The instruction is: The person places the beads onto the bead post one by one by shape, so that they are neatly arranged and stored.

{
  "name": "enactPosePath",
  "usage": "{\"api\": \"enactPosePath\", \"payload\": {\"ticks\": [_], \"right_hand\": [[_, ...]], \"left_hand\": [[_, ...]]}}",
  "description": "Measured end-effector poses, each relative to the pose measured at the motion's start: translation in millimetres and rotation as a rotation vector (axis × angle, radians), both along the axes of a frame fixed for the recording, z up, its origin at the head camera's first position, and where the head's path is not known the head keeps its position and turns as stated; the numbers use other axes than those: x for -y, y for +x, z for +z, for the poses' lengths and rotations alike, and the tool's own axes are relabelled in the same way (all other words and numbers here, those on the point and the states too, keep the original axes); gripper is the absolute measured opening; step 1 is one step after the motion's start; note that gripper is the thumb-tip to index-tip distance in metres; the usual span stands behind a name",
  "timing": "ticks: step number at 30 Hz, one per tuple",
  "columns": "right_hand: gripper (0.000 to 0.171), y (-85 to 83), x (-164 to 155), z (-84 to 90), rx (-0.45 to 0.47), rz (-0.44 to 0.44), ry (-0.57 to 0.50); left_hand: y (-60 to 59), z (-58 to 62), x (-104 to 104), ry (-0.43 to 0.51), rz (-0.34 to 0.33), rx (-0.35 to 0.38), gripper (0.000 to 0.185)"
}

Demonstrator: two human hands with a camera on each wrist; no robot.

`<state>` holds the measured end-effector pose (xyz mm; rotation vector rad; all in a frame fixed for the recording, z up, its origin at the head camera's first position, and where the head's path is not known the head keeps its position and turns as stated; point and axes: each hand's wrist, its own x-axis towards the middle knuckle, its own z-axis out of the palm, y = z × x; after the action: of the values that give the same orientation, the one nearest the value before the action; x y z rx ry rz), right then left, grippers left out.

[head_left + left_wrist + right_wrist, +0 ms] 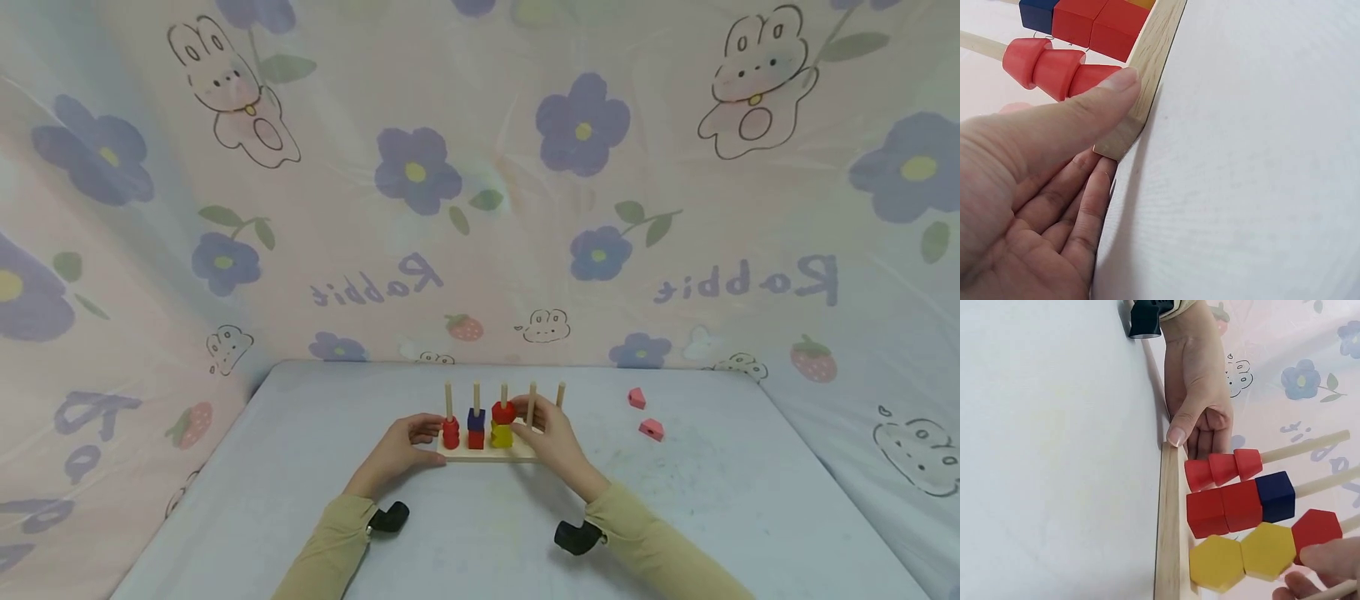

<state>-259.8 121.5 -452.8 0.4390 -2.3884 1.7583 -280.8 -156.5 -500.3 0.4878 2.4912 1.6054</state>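
Note:
A wooden base (pixel 487 454) with five upright pegs stands on the white table. The first peg carries red cone pieces (pixel 450 433), and the second a blue cube (pixel 476 417) above red cubes. On the third peg a red hexagon block (pixel 503 412) sits on yellow hexagons (pixel 501 436). My left hand (pixel 426 433) grips the base's left end, thumb (pixel 1119 84) on its edge (pixel 1154 50) beside the red cones (pixel 1054 62). My right hand (pixel 522 417) pinches the red hexagon (pixel 1315 528), with fingertips (pixel 1329 559) at its rim. The right two pegs are bare.
Two pink pieces (pixel 637 398) (pixel 651 429) lie on the table right of the base. A printed curtain (pixel 480 208) closes off the back and both sides. The table's front edge lies near my forearms.

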Motion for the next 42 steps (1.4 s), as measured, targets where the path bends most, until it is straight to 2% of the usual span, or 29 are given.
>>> {"api": "enactPosePath", "payload": {"ticks": [3, 7, 14, 20, 23, 33, 42], "right_hand": [[0.042, 2.2, -8, -5.7, -0.014, 0.010, 0.030], [0.050, 15.5, -21, -4.1, -0.042, 0.025, 0.081], [0.044, 39.8, -52, -4.2, -0.134, 0.002, 0.212], [0.044, 40.7, -84, -5.6, -0.271, -0.039, 0.294], [0.043, 37.9, -102, -3.8, -0.307, -0.086, 0.314], [0.035, 22.0, -160, -0.6, -0.218, -0.281, 0.343], [0.043, 7.7, -194, -10.6, -0.107, -0.318, 0.397]], "left_hand": [[-0.2, -0.8, 0, -0.006, -0.001, 0.000, 0.065], [-1.8, -2.9, 0, -0.004, -0.006, -0.008, 0.065], [-2.0, -5.1, 2, -0.012, 0.008, -0.002, 0.066], [-1.0, -3.7, 3, -0.013, 0.017, -0.009, 0.065], [-0.6, -2.8, 2, -0.007, 0.015, -0.001, 0.064], [-1.8, -6.5, 0, 0.013, 0.000, -0.028, 0.062], [-2.8, -4.8, 2, 0.005, -0.011, -0.018, 0.065]]}}
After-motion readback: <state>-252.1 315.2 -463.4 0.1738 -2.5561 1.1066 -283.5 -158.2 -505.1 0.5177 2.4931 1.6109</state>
